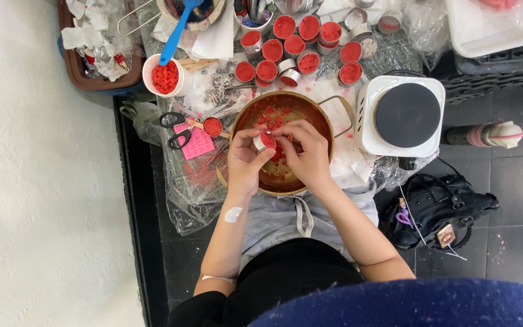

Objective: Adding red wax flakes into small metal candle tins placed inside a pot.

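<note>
One tin in hand, about a dozen already filled

Left hand [244, 162] grips a small round tin [264, 140] of red wax over the copper pot [328, 121]; right hand [305, 152] picks at it with pinched fingertips. Red bits litter the pot. Beyond, filled tins [298, 42] cluster on the bench [346, 166], several apparently empty, and a white cup [164, 75] holds red chunks.

Small red-filled tin [266, 140] over pot [250, 115]

Bare forearms, a white plaster [233, 214] near the left wrist, a grey apron [286, 218] over black clothing.
</note>
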